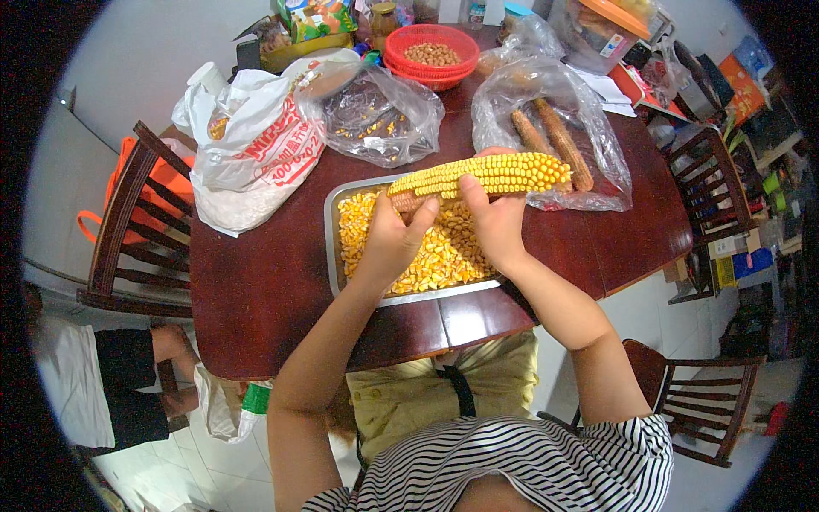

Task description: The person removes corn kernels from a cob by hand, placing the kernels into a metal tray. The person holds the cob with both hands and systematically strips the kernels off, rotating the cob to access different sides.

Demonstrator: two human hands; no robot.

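My left hand (398, 233) grips the left end of a dried ear of yellow corn (512, 173), where a strip of bare cob shows under its fingers. Nearer the other end, my right hand (496, 221) holds the same ear, its thumb lying on the kernels. Beneath the ear and both hands is a rectangular metal tray (441, 294). Loose corn kernels (435, 259) cover the visible inside of the tray. Stripped cobs (563, 141) lie in a clear plastic bag (611, 169) beyond my right hand.
A white printed plastic bag (256, 153) stands at the left, beside another clear bag (384, 115) with scattered kernels. Red plastic baskets (464, 48) hold nuts or beans at the back. Wooden chairs (137, 217) flank the dark wooden table (256, 288). At the lower left sits another person (128, 384).
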